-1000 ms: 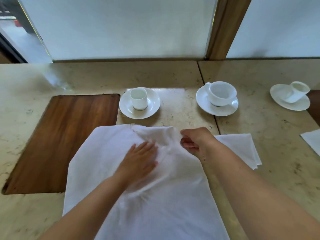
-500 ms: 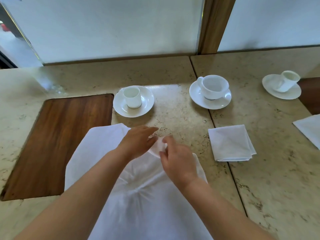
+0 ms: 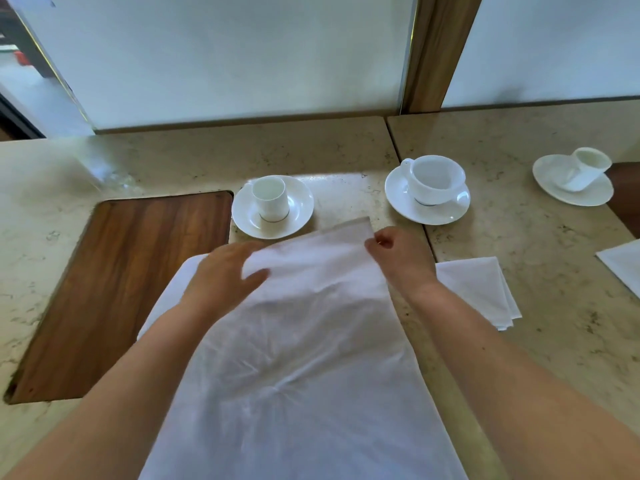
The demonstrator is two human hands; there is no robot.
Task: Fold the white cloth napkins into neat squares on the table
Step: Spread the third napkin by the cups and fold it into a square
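Observation:
A large white napkin point(image 3: 298, 358) lies spread on the stone table point(image 3: 207, 157) in front of me, reaching the near edge of the view. My right hand point(image 3: 398, 258) pinches its far right corner, which is lifted off the table. My left hand point(image 3: 225, 275) holds the far edge further left, thumb on top of the cloth and fingers hidden beneath it. A folded white napkin point(image 3: 481, 289) lies just right of my right forearm. Another white napkin point(image 3: 623, 261) shows partly at the right edge.
A small cup on a saucer point(image 3: 273, 206) stands just beyond the cloth. A wider cup on a saucer point(image 3: 429, 188) is to its right, and a tipped cup on a saucer point(image 3: 575, 178) sits far right. A wooden inlay point(image 3: 121, 289) lies left.
Both hands met at the middle of the napkin's far edge, then spread apart. The far right corner is now lifted and drawn toward the cups.

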